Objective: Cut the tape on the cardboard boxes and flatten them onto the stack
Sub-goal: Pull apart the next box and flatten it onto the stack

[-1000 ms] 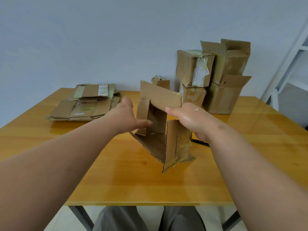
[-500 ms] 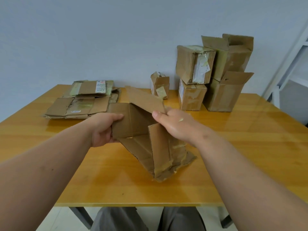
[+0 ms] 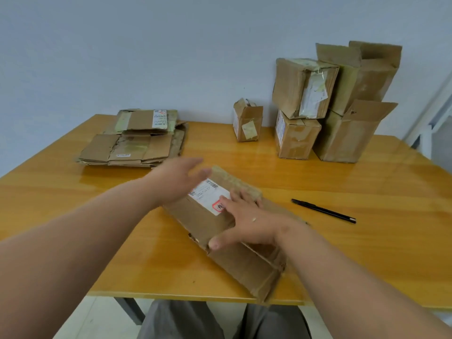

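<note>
Cardboard box now pressed flat on bench, upright a second ago | right hand spread on it, gripping nothing | left hand open, hovering just left | stack next.

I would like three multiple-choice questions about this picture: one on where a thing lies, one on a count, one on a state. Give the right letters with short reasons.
1. Where does the black pen lie?
A. on the table, right of the flattened box
B. on the stack
C. inside a box

2. How many boxes stand unflattened at the back?
A. two
B. five
C. eight

3. What is the right hand doing?
A. holding the pen
B. pressing flat on the flattened box
C. hanging off the table

Key: 1 A, the pen rests on bare table. 2 B, one small box plus four stacked ones. 3 B, straight fingers lie on the cardboard.
</note>
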Available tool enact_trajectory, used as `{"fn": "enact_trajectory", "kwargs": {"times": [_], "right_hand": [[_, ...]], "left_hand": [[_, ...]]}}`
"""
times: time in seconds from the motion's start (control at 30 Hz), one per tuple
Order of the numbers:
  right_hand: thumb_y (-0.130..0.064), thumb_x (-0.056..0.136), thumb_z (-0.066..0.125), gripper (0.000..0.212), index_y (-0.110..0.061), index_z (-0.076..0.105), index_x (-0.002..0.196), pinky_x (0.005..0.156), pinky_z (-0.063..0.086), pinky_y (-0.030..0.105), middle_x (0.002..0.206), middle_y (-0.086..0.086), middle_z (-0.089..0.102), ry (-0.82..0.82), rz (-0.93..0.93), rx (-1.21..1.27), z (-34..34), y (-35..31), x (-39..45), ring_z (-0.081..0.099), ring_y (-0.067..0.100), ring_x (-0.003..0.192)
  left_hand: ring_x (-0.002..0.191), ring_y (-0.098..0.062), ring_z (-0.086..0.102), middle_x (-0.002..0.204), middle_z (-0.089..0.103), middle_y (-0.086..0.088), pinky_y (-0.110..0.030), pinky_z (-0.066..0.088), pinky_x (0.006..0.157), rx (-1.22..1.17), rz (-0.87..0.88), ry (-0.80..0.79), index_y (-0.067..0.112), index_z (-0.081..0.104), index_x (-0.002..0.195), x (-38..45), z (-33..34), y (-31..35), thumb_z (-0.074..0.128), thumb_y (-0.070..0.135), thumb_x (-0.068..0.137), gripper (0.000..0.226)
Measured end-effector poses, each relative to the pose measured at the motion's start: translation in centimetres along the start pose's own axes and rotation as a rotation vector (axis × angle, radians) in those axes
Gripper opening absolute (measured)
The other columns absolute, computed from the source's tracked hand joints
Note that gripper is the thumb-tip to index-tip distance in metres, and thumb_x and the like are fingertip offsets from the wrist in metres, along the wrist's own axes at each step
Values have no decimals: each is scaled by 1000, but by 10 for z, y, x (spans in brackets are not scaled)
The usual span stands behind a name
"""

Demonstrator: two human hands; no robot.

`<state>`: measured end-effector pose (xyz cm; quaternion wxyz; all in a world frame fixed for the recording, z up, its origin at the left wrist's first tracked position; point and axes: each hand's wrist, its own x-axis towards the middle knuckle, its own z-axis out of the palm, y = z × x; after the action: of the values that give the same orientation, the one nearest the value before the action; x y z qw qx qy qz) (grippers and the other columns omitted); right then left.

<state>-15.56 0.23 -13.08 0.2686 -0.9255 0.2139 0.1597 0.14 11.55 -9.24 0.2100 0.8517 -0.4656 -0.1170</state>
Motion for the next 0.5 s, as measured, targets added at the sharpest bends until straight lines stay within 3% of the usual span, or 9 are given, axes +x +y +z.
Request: {"fn": "enact_trajectory", "kwargs": {"times": [0.07,0.13,0.2,0.23,0.33,0.4,0.5], "right_hand": [[-53,88,58,85,-33,12,156,122,-2,47,165,-5,-4,92,14,199,-14,2,-5,-13,14,150],[-53,98,39,70,-30,10,157,121,-6,44,165,-4,-6,216,27,54,-12,9,-5,-15,14,150],[-67,96,18,77,-25,-2,157,120,-12,43,163,-1,-19,224,40,-229,5,19,0,-23,16,148],[-71,94,13,81,-24,-7,157,120,-13,43,162,-1,-22,203,48,-302,14,23,1,-25,15,147],[-74,92,10,84,-23,-10,156,120,-13,42,161,-1,-24,201,49,-350,23,31,2,-26,14,147],[-74,91,10,84,-23,-9,156,121,-13,41,161,-2,-24,214,39,-345,23,31,2,-25,13,147],[-73,91,9,84,-24,-7,156,121,-11,42,162,-3,-21,241,38,-333,25,31,3,-24,13,147]], "left_hand": [[148,-19,11,162,12,4,-45,15,119,309,72,-268,28,12,155,0,18,2,22,66,92,74],[149,-19,-8,162,-10,5,-47,2,120,468,75,-403,28,-6,154,-3,40,-3,6,76,79,90],[147,-20,-18,159,-22,5,-47,-6,119,503,55,-410,29,-16,152,-7,56,-10,-5,82,64,103],[146,-20,-20,159,-24,5,-48,-7,119,507,47,-396,30,-17,152,-8,60,-12,-4,82,67,100],[148,-18,-16,160,-18,7,-48,-4,119,472,39,-300,30,-12,153,-2,57,-11,13,72,89,81],[148,-16,-15,161,-15,11,-48,-3,119,385,16,-208,33,-10,153,-2,60,-8,10,74,87,80],[147,-17,-19,159,-20,12,-52,-9,118,461,36,-263,36,-13,151,-7,71,-6,1,76,82,81]]}}
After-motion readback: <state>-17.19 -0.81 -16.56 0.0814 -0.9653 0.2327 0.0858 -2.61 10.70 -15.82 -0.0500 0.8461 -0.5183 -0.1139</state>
